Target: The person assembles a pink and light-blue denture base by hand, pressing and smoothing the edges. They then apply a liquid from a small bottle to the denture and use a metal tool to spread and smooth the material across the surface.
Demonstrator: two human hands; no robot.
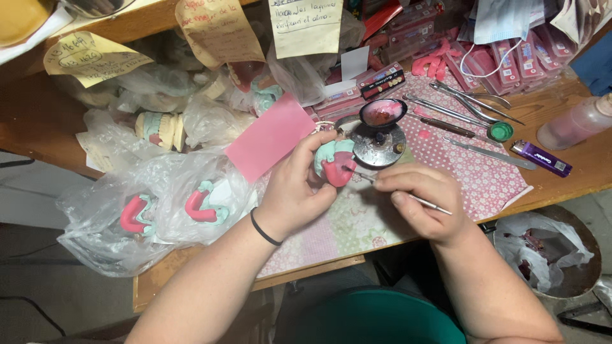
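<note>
My left hand (294, 186) grips a pale green dental cast topped with a pink wax rim (336, 165), held just above the patterned cloth (475, 172). My right hand (424, 200) pinches a thin metal wax tool (395, 190) like a pen; its tip touches the pink wax on the cast. A black band circles my left wrist. Just beyond the cast stands a small round metal burner with a spoon-like cup of melted pink wax (382, 113) over it.
Clear plastic bags (159, 204) at left hold more green casts with pink wax rims. A pink wax sheet (270, 136) lies near my left hand. Metal instruments (459, 105), a purple lighter (540, 158) and a plastic bottle (577, 121) lie at right. Paper notes hang above. A lined bin (548, 251) sits below the table.
</note>
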